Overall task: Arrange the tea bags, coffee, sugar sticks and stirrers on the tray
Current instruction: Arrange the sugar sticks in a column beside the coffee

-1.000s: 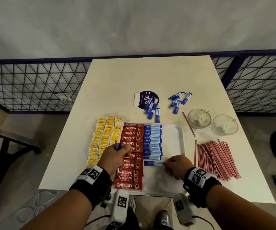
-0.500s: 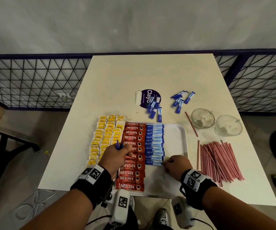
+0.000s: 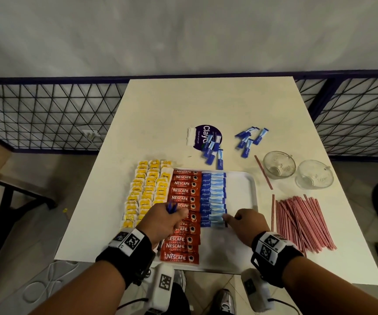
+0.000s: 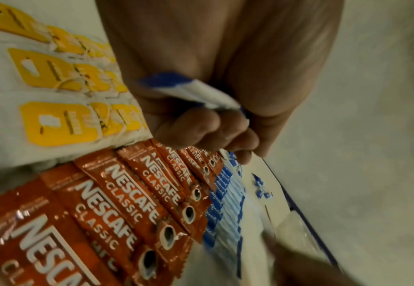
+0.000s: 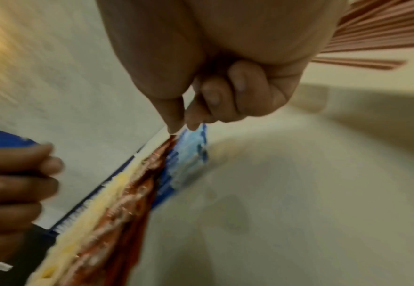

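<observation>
Three columns fill our tray (image 3: 252, 185) from overhead: tea bags (image 3: 147, 192), coffee sticks (image 3: 183, 212), sugar sticks (image 3: 213, 196); stirrers (image 3: 301, 221) lie beside it. Left wrist: our left hand (image 4: 215, 81) clutches spare sugar sticks (image 4: 196, 91). Right wrist: our right hand (image 5: 215, 67) pinches the column's nearest stick, fingers curled.

The left hand (image 3: 164, 220) is curled into a fist, its knuckles turned up, wrist strapped in a black band. The right hand (image 3: 247, 226) lies lower, thumb and forefinger tips (image 5: 176, 123) pressed together, the other fingers curled.
</observation>
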`<move>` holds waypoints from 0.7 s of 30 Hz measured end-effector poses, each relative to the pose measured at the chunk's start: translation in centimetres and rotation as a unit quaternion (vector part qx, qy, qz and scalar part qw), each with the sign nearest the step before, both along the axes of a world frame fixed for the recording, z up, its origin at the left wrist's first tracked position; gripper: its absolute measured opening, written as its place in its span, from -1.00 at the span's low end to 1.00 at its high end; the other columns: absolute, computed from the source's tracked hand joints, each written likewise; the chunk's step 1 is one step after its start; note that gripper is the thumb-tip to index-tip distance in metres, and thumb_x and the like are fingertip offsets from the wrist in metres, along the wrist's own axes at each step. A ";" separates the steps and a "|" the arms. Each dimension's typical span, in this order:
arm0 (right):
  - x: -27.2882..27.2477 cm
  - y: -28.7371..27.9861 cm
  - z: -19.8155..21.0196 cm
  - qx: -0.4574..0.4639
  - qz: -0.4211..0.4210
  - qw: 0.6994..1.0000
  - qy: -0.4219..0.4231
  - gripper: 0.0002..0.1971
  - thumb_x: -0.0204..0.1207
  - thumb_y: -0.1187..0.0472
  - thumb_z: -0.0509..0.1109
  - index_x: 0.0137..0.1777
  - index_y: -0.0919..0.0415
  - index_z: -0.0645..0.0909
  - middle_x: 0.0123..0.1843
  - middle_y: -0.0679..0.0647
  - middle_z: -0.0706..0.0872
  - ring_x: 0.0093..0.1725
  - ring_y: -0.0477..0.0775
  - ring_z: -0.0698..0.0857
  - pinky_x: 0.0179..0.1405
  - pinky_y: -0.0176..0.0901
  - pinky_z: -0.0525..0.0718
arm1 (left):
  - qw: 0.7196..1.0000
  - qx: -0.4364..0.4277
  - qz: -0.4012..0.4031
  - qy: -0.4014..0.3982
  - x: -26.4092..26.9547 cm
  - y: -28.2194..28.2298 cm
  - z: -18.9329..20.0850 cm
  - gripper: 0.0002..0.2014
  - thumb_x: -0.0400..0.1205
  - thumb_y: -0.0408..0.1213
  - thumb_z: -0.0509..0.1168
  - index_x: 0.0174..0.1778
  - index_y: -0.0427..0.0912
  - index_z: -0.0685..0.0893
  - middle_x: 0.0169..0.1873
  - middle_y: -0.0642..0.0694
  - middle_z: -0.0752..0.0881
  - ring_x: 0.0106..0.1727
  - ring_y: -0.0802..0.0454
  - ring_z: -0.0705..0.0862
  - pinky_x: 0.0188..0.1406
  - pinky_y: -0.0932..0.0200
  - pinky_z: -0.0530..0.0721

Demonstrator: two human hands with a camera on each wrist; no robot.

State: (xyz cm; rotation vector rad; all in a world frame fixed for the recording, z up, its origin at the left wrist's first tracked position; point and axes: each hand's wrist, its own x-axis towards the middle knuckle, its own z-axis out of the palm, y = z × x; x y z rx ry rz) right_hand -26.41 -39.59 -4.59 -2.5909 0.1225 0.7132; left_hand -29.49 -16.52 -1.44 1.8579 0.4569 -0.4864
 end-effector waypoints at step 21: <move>0.1 0.2 2.7 0.318 -0.021 0.948 -0.011 -0.85 0.56 0.11 0.38 -0.24 0.03 0.65 -0.37 -0.06 0.75 -0.53 -0.16 0.53 -0.38 -0.19 0.56 | 0.980 0.082 -0.161 -0.078 0.9 -2.7 1.6 -0.81 0.62 -0.09 0.37 -0.30 0.00 0.71 -0.50 0.08 0.69 -0.54 0.35 0.55 -0.33 0.29 0.49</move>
